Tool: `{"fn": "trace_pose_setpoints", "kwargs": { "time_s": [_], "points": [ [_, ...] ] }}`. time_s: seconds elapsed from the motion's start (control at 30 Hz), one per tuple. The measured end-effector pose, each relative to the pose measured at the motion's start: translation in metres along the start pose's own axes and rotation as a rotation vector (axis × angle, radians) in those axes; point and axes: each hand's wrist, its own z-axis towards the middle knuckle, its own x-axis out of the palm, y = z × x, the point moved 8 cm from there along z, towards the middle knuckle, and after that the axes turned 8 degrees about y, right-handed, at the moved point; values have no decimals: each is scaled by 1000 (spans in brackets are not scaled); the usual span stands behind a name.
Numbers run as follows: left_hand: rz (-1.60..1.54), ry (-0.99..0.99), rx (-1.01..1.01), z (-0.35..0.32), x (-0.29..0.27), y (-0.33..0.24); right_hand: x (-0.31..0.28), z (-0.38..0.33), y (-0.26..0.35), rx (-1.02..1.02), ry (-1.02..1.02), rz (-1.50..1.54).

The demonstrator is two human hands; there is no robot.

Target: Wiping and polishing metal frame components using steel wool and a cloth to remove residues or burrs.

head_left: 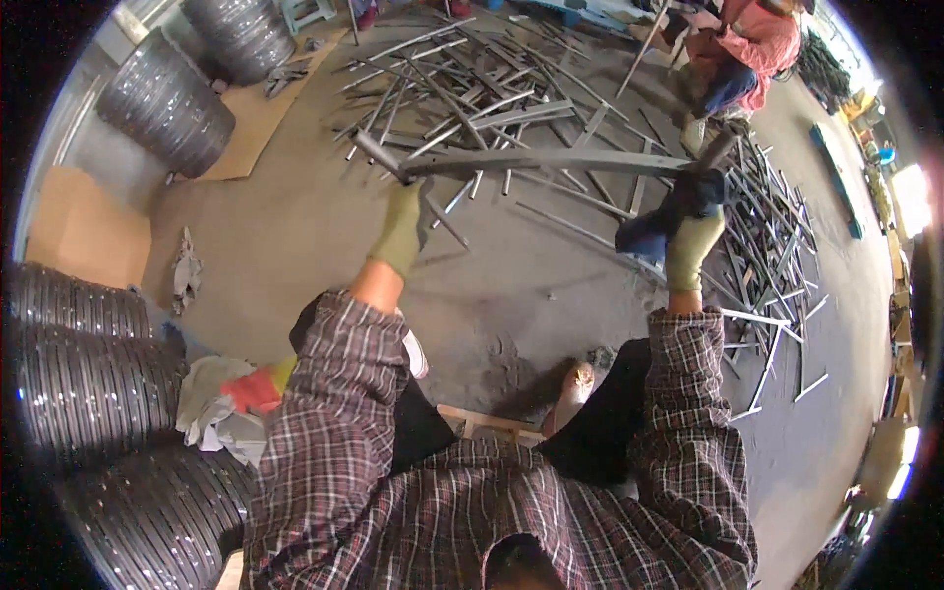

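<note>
Grey steel, in the shape of a long flat metal strip (551, 162), spans the space between the person's two raised arms, held level above the concrete floor (295, 226). The left hand (401, 221), in an olive-green glove, is wrapped closed around the strip's left end, where a short grey metal tube (377, 153) juts up and to the left of the fist. The right hand (693, 231), in the same kind of glove with a dark blue cloth bunched about it, is closed on the strip's right end; how its fingers lie under the cloth cannot be told. Both forearms wear plaid shirt sleeves (324, 383) of dark red and grey. Beyond the strip, a loose heap of grey metal rods and bars (462, 84) is scattered over the floor, and to the right of the strip a second spread of thin steel pieces (767, 256) lies criss-crossed. Further beyond the strip's right end, another person in a pink shirt (752, 44) crouches by the heap. Well left of the strip, coils of dark ribbed wire (162, 103) stand near a flat sheet of brown cardboard (261, 123), and more such coils (79, 364) sit nearer the person, beside a crumpled pile of white and red rags (231, 398).
</note>
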Motion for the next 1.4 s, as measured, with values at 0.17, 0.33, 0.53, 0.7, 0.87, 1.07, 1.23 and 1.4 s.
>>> {"fn": "trace_pose_setpoints", "kwargs": {
  "time_s": [0.17,0.33,0.53,0.7,0.87,1.07,1.23,1.4],
  "points": [
    [29,-20,233,-21,12,-26,2,0,29,-213,-33,-251],
    [21,-31,125,11,-5,4,11,-1,14,-66,-11,-110],
    [-2,24,41,24,-23,4,16,3,10,119,-21,203],
    [439,85,328,10,-3,-8,-15,2,13,20,-51,-2],
    [216,-47,253,-1,-13,-18,7,-5,6,98,-78,58],
    [429,-12,353,-1,-1,-35,10,-4,-9,39,-26,-62],
    [431,23,249,-4,0,-35,-6,2,-25,211,-20,105],
    [238,76,466,-1,-31,-57,27,-11,-59,515,147,96]
  ]
}}
